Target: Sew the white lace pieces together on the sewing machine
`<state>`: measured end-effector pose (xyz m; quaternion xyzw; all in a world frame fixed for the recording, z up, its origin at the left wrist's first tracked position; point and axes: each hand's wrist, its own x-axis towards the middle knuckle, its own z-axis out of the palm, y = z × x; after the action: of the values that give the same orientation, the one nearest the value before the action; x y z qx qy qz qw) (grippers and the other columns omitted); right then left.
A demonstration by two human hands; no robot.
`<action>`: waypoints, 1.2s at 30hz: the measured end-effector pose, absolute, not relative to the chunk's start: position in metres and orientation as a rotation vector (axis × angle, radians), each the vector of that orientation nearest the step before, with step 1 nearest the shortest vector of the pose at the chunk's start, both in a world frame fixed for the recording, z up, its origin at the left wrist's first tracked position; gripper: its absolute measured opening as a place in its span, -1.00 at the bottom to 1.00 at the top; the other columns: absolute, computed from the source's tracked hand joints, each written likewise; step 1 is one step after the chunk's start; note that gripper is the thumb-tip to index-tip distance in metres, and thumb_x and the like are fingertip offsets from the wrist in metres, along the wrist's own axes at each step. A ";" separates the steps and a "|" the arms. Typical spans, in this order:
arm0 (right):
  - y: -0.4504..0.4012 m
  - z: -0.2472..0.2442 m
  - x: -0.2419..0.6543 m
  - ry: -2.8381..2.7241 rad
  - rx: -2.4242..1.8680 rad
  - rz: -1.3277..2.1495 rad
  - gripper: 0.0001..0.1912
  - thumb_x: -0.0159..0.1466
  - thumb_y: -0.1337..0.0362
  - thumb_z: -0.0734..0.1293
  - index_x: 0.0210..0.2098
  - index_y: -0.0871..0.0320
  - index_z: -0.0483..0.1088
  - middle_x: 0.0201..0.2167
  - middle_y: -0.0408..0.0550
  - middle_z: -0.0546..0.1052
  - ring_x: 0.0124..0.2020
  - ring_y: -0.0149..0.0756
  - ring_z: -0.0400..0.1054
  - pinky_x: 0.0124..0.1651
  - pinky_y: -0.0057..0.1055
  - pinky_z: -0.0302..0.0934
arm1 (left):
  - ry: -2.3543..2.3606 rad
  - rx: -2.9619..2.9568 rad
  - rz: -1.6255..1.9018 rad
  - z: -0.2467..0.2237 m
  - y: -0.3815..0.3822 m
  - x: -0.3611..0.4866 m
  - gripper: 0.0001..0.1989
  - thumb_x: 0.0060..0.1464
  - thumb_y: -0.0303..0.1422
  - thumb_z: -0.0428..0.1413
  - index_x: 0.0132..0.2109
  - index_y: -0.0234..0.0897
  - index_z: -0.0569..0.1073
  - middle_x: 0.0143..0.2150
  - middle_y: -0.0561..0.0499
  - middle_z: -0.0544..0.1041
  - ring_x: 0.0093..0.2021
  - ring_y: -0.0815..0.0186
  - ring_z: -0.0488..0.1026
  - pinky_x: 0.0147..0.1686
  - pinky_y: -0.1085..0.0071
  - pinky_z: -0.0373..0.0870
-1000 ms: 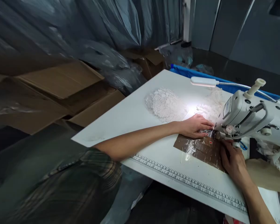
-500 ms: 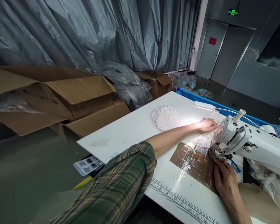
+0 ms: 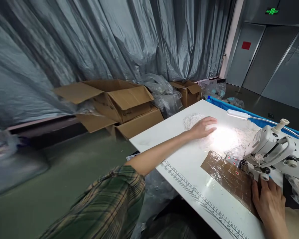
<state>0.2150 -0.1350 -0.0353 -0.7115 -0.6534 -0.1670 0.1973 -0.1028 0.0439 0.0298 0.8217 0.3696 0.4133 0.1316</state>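
My left hand (image 3: 203, 128) reaches over the white table with its fingers curled round white lace (image 3: 235, 141); glare from the lamp hides the exact grip. The lace spreads from there to the sewing machine (image 3: 272, 146). Behind my left hand lies a round heap of the same lace (image 3: 193, 120), partly covered by it. My right hand (image 3: 270, 199) rests with fingers stretched and thumb apart at the right end of a brown, film-covered plate (image 3: 229, 177), just below the machine head. Its fingertips are partly hidden by the machine.
A ruler scale (image 3: 201, 197) runs along the near edge of the white table (image 3: 161, 141). A lamp (image 3: 238, 114) leans over the lace. Beyond the table stand open cardboard boxes (image 3: 139, 124) and plastic bags (image 3: 168, 99). Blue material (image 3: 218, 103) borders the far edge.
My left hand has moved left, away from the machine head, and the lace now spreads wider beside the needle area. My right hand stays by the plate. The view has swung left.
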 end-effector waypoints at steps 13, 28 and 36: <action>-0.132 -0.047 0.225 -1.743 -1.993 -0.418 -0.36 0.32 -0.16 0.05 -0.06 0.18 0.50 0.02 0.41 0.46 -0.02 0.33 0.34 -0.16 0.25 0.27 | 1.112 2.577 0.525 0.029 0.021 -0.119 -0.77 0.11 -0.23 0.22 -0.41 -0.28 0.47 -0.36 0.06 0.43 -0.28 0.31 0.39 -0.14 0.36 0.24; -0.137 -0.027 0.210 -1.705 -2.208 -0.290 -0.42 0.33 -0.01 0.09 0.05 0.30 0.45 0.07 0.39 0.41 0.09 0.23 0.26 0.02 0.17 0.21 | 0.953 2.499 0.618 0.025 -0.013 -0.076 -0.82 0.34 -0.36 0.01 -0.13 -0.35 0.46 -0.11 -0.11 0.49 -0.14 0.27 0.42 -0.17 0.39 0.32; -0.139 -0.013 0.209 -1.679 -2.071 -0.316 -0.49 0.31 0.04 0.14 -0.07 0.29 0.51 0.07 0.40 0.41 0.08 0.26 0.24 0.00 0.20 0.22 | 0.952 2.492 0.521 0.020 -0.011 -0.075 -0.87 0.24 -0.36 0.13 -0.29 -0.30 0.46 -0.21 -0.04 0.52 -0.21 0.31 0.41 -0.19 0.38 0.30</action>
<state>0.2086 -0.1393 -0.0125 -0.7514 -0.6091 -0.1147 0.2263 -0.0752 -0.0106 0.0205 0.8963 0.3424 0.1875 0.2104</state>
